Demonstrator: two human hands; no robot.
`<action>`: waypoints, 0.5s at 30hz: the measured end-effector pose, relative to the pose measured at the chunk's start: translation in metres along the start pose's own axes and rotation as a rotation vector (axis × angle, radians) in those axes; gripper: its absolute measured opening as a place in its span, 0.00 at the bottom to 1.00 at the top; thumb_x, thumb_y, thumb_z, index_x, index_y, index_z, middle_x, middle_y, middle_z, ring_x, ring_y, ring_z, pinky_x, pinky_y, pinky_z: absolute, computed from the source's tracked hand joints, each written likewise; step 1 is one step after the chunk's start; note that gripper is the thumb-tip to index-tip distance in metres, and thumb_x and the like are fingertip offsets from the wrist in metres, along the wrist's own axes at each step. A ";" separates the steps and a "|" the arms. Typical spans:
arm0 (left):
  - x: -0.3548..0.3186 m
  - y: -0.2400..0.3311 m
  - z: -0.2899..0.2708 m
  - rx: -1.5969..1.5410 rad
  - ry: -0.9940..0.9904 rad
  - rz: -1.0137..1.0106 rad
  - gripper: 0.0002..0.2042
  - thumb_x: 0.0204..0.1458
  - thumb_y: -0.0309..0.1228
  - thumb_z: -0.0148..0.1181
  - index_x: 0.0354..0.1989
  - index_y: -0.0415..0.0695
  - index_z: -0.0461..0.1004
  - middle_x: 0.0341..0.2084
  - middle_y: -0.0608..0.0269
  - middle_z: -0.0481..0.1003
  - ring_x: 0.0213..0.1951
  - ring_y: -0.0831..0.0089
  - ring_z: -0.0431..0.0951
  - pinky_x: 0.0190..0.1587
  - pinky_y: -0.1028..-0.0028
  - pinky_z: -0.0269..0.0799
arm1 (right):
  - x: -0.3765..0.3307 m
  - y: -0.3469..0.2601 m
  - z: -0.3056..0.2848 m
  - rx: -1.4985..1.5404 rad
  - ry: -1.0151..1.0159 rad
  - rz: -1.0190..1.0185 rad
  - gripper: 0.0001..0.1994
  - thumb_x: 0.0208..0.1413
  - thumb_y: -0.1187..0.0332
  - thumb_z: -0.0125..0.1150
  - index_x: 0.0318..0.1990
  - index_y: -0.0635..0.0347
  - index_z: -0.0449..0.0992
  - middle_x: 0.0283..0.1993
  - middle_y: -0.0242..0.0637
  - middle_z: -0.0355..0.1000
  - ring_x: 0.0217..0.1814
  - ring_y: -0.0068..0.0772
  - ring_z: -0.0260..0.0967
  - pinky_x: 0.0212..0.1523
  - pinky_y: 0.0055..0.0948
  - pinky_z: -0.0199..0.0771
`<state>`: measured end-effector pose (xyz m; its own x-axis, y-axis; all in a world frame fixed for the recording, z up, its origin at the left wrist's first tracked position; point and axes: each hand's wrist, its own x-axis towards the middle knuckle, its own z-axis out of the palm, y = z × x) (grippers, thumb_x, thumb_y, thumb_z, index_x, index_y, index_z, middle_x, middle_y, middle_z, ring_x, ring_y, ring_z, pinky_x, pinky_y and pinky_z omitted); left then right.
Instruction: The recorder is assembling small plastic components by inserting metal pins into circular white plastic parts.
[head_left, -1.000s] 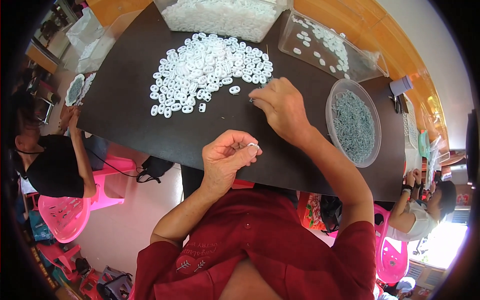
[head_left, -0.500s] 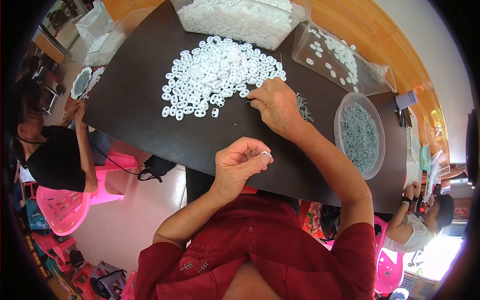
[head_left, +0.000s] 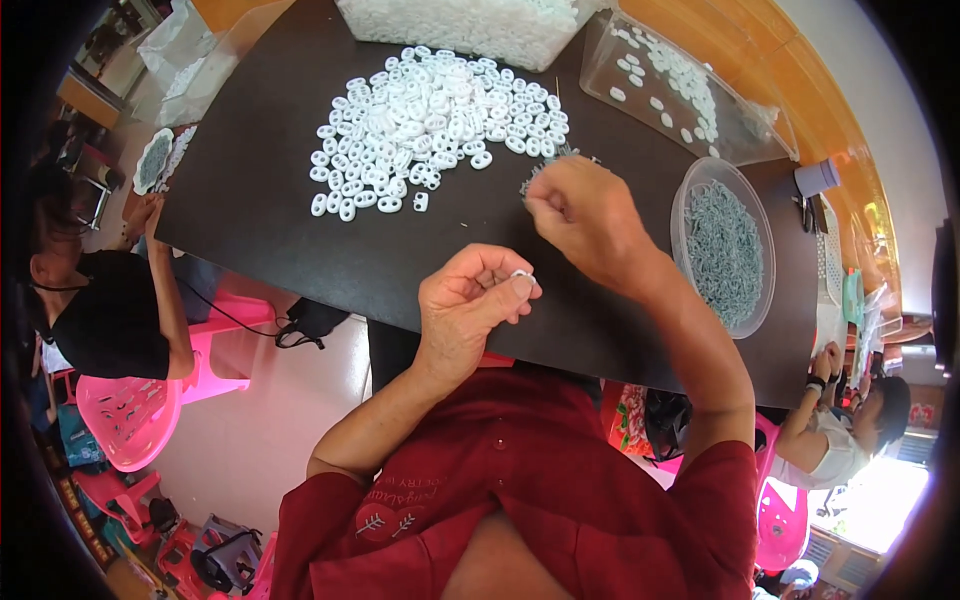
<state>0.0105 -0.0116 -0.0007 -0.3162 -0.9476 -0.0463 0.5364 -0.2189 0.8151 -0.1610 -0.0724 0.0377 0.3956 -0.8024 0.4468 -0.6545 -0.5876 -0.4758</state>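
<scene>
My left hand point(head_left: 468, 308) is above the near edge of the dark table, pinching a small white plastic piece point(head_left: 522, 275) between thumb and forefinger. Only part of that piece shows. Farther to the right, my right hand point(head_left: 588, 208) is curled beside a small heap of grey screws point(head_left: 545, 168), which it partly covers. Its fingertips are pressed together, and whatever may be between them is too small to tell. Left of that hand lies a large pile of white oval plastic pieces point(head_left: 420, 120) with two holes each. One loose piece point(head_left: 421, 202) sits at the pile's near side.
A round clear tub of grey screws point(head_left: 725, 260) stands at the right. At the back are a clear bin heaped with white pieces point(head_left: 465, 30) and a clear box point(head_left: 640, 100) holding scattered ones. People sit at the left and right, near pink chairs point(head_left: 130, 415).
My right hand has moved right, from the near side of the white pile to the small screw heap. My left hand still pinches the white piece. The whole view has shifted slightly.
</scene>
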 end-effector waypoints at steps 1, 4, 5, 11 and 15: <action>-0.001 0.001 0.000 0.000 0.001 -0.005 0.05 0.52 0.21 0.58 0.36 0.34 0.72 0.28 0.55 0.76 0.26 0.78 0.73 0.29 0.81 0.69 | -0.009 -0.010 -0.011 0.112 -0.077 0.162 0.04 0.46 0.78 0.60 0.28 0.63 0.71 0.25 0.32 0.67 0.25 0.25 0.65 0.28 0.24 0.66; 0.001 0.002 0.002 0.007 0.005 -0.007 0.05 0.52 0.22 0.58 0.36 0.34 0.72 0.28 0.57 0.76 0.26 0.79 0.73 0.29 0.82 0.69 | -0.031 -0.029 -0.024 0.274 -0.133 0.382 0.04 0.48 0.77 0.61 0.31 0.63 0.72 0.27 0.29 0.68 0.27 0.17 0.63 0.29 0.19 0.65; 0.002 0.002 0.003 0.007 0.003 -0.015 0.05 0.52 0.22 0.58 0.36 0.34 0.72 0.28 0.57 0.76 0.26 0.79 0.73 0.29 0.82 0.69 | -0.037 -0.032 -0.026 0.345 -0.139 0.448 0.04 0.48 0.78 0.61 0.32 0.63 0.73 0.28 0.29 0.69 0.28 0.17 0.64 0.30 0.20 0.66; 0.000 0.003 0.007 0.132 -0.001 -0.051 0.09 0.53 0.26 0.59 0.40 0.36 0.74 0.29 0.64 0.76 0.28 0.83 0.72 0.30 0.84 0.67 | -0.049 -0.039 -0.026 0.484 -0.050 0.457 0.06 0.48 0.77 0.62 0.35 0.62 0.75 0.29 0.29 0.70 0.31 0.17 0.64 0.34 0.20 0.64; -0.004 0.005 0.009 0.199 0.000 -0.039 0.09 0.54 0.27 0.59 0.40 0.36 0.74 0.28 0.67 0.75 0.28 0.85 0.70 0.30 0.85 0.66 | -0.049 -0.041 -0.026 0.491 -0.090 0.401 0.05 0.48 0.77 0.62 0.34 0.62 0.75 0.29 0.29 0.69 0.30 0.17 0.63 0.33 0.20 0.64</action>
<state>0.0070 -0.0071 0.0088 -0.3338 -0.9392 -0.0804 0.3582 -0.2053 0.9108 -0.1704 -0.0063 0.0552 0.2475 -0.9630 0.1069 -0.3999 -0.2020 -0.8940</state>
